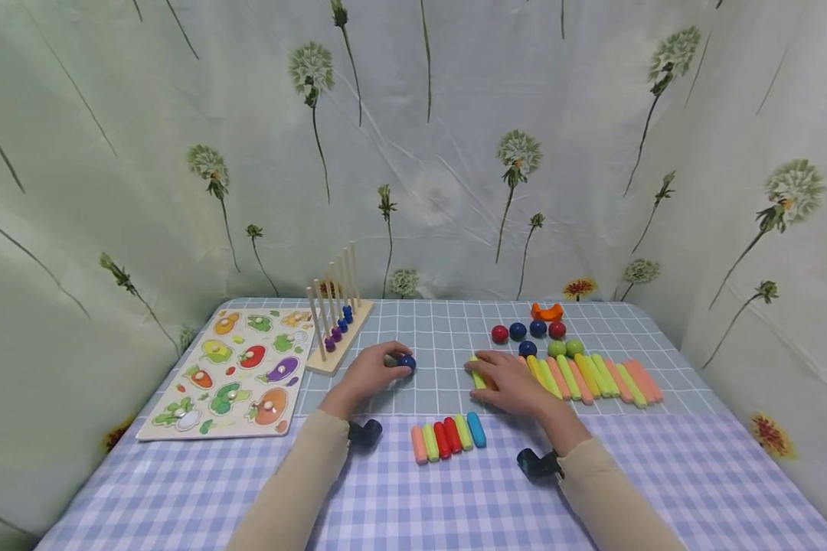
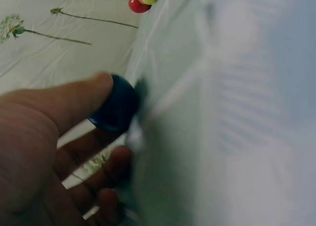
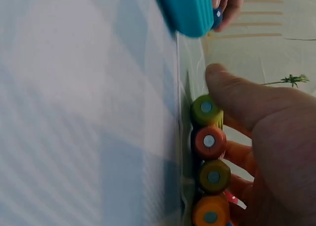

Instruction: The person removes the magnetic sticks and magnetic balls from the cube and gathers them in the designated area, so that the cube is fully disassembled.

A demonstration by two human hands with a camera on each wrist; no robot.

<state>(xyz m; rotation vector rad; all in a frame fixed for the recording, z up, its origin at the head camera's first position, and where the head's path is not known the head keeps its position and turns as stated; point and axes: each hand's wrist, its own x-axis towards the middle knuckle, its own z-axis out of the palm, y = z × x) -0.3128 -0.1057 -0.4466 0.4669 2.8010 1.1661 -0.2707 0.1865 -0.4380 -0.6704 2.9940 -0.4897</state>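
My left hand pinches a dark blue ball between thumb and fingers, at the middle of the grey grid cloth. Up close in the left wrist view, the thumb lies against that ball. Farther right, my right hand spreads over the left end of a row of coloured magnetic sticks. Its thumb is beside a yellow-green stick, and its fingers lie behind the row; the palm hides several sticks in the head view.
Several sticks form a short row nearer me. Red balls, blue balls and green balls stand behind the long row, by an orange curved piece. At left are a peg stand and a vegetable puzzle board.
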